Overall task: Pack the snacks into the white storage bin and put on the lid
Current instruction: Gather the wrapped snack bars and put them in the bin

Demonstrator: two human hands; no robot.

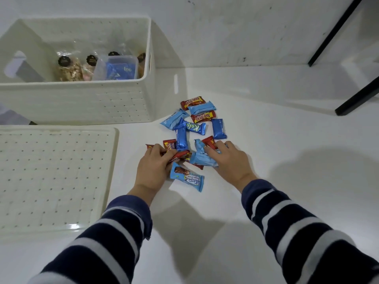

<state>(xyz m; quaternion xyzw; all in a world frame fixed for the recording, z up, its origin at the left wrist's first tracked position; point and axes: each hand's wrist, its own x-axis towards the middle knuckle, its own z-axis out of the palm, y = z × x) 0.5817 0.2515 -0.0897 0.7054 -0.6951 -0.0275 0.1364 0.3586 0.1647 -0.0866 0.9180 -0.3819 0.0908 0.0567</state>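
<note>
Head view: both hands sit palm-down at the near end of a loose pile of wrapped snack bars on the white worktop (266, 140). Left hand (152, 167) has fingers curled over red wrappers (178, 155) at the pile's near-left edge; it looks closed on them, though nothing is lifted yet. Right hand (229, 160) is spread flat, fingertips pressing a light-blue bar (202, 157) and a red one just above it; not clamped, more a raking hold. The two hands are apart, flanking the near bars, likely so they can sweep them together into one bunch rather than carry bars singly.

One light-blue bar (187, 179) lies between the wrists, nearer the body than either set of fingers, so it may be missed by this scoop. The far bars (196, 117), red and blue, lie beyond the fingertips, untouched.

Bin (82, 103) stands to the far left, open, close to the pile, so the carry is short. It already holds clear bags with dark round labels (69, 68) and a clear box of blue packets (119, 68) along its right side; the left part of its floor looks free.

Lid (51, 175) lies flat on the worktop in front of the bin, left of the left hand, out of the path, kept for last.

Judgement: packing partly done; loose bars remain, lid not on.
</note>
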